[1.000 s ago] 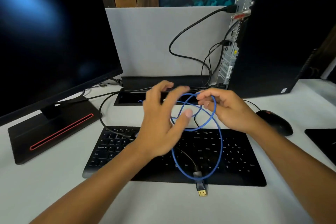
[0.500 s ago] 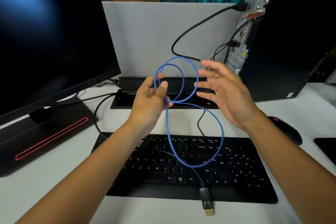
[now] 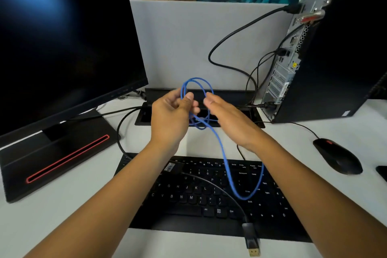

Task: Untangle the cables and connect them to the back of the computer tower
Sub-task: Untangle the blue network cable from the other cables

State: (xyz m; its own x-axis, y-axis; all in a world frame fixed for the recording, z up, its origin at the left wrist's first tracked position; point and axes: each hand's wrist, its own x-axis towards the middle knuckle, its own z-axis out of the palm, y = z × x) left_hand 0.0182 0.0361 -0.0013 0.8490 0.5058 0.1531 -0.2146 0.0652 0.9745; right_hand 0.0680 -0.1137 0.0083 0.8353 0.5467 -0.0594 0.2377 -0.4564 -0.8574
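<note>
Left hand [image 3: 170,115] grip on blue cable [image 3: 227,165], loops above.

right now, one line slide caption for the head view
Both hands work a looped blue cable above the keyboard.

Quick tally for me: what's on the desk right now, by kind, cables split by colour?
Blue cable: 1, in both hands
Loose black cable with gold plug: 1
Monitor: 1
Keyboard: 1
Mouse: 1
Computer tower: 1
Total: 6, leaving out the black leads already plugged into the tower, which overlap too much to count.
</note>
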